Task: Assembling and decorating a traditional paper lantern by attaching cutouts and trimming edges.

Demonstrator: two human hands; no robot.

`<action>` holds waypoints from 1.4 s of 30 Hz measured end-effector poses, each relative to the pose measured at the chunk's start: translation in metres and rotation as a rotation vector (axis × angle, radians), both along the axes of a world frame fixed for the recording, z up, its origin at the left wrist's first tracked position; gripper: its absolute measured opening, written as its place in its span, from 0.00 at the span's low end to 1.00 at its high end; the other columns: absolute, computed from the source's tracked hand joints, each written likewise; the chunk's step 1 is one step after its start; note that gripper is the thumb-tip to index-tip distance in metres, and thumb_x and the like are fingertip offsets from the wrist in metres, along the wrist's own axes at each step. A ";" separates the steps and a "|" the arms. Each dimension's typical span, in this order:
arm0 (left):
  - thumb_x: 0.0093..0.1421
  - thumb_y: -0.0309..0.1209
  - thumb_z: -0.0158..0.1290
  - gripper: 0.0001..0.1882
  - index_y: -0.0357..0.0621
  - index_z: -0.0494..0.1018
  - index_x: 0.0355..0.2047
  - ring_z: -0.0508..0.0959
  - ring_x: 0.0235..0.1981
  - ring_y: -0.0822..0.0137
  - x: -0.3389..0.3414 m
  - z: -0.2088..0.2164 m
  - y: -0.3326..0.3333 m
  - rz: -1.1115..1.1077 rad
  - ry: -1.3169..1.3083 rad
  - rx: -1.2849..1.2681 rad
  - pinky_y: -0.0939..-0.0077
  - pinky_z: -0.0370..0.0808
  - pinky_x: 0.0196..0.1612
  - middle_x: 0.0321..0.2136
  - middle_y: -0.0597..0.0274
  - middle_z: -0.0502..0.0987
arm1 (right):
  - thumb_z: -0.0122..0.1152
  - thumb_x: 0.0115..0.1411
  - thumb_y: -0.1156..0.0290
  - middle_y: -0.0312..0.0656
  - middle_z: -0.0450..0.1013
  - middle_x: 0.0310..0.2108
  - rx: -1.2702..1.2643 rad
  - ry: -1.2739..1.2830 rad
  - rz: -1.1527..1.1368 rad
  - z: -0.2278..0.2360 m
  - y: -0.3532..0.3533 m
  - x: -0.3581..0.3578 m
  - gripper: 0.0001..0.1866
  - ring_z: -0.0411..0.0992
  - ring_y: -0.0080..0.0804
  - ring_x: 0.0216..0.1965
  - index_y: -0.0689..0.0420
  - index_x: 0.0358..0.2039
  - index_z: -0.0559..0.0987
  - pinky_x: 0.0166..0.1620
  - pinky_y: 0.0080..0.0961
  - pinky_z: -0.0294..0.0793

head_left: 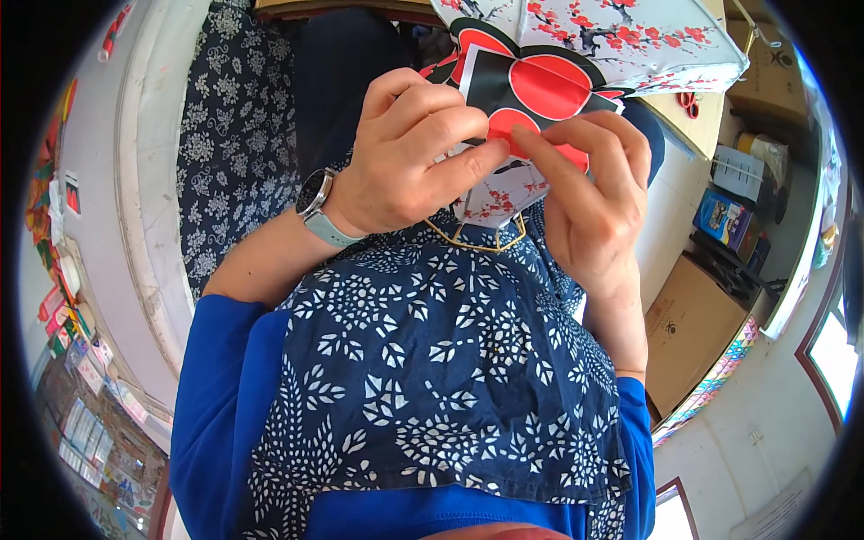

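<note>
Where the red-and-black paper (551, 87) lies under my fingertips, my left hand (418, 148) curls its fingers, thumb at the near edge, and my right hand (598, 175) sets a bent forefinger on a red part; whether either pinches, I cannot tell. The blossom-printed panel (630, 36) borders it beyond, the gold frame (477, 246) nearer me; room opens rightward, before the cardboard box (688, 333).

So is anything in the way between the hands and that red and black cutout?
Nothing visible: the left hand and right hand both seem to touch the cutout. The flowered panel shows below, not between.
</note>
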State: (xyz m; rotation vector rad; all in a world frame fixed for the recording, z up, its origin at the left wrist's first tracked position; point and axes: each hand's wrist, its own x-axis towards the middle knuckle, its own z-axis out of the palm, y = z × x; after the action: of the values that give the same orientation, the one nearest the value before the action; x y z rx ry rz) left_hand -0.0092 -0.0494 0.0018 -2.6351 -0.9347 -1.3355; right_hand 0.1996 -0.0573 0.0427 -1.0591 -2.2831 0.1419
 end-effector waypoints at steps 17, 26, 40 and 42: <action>0.38 0.29 0.61 0.17 0.47 0.82 0.33 0.72 0.34 0.63 0.001 -0.005 0.001 -0.032 0.005 -0.020 0.65 0.70 0.41 0.30 0.68 0.70 | 0.62 0.36 0.78 0.36 0.74 0.32 -0.036 -0.152 -0.057 0.018 -0.007 0.046 0.22 0.72 0.36 0.40 0.53 0.37 0.84 0.43 0.32 0.69; 0.37 0.25 0.67 0.17 0.44 0.81 0.31 0.72 0.34 0.62 0.000 -0.014 -0.002 -0.018 -0.090 -0.113 0.64 0.70 0.40 0.30 0.67 0.71 | 0.64 0.47 0.79 0.41 0.73 0.29 -0.336 0.162 0.005 0.009 0.026 -0.009 0.06 0.72 0.43 0.32 0.57 0.28 0.79 0.35 0.33 0.72; 0.36 0.22 0.67 0.16 0.43 0.80 0.29 0.73 0.33 0.61 0.003 -0.011 -0.001 -0.013 -0.113 -0.186 0.64 0.69 0.40 0.29 0.66 0.71 | 0.63 0.52 0.81 0.43 0.69 0.26 -0.360 -0.116 0.037 0.027 0.023 0.032 0.06 0.69 0.40 0.27 0.62 0.31 0.76 0.32 0.30 0.69; 0.38 0.22 0.66 0.14 0.43 0.80 0.29 0.73 0.32 0.62 0.001 -0.009 0.000 -0.015 -0.107 -0.200 0.66 0.69 0.39 0.29 0.65 0.71 | 0.63 0.52 0.81 0.43 0.69 0.26 -0.378 -0.146 0.011 0.030 0.019 0.048 0.06 0.68 0.40 0.27 0.62 0.31 0.76 0.32 0.29 0.69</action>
State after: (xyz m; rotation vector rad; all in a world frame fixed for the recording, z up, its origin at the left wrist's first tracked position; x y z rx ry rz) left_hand -0.0079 -0.0490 -0.0077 -2.7414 -1.1199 -1.4718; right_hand 0.2479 -0.0379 0.0732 -1.2796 -2.4529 0.5341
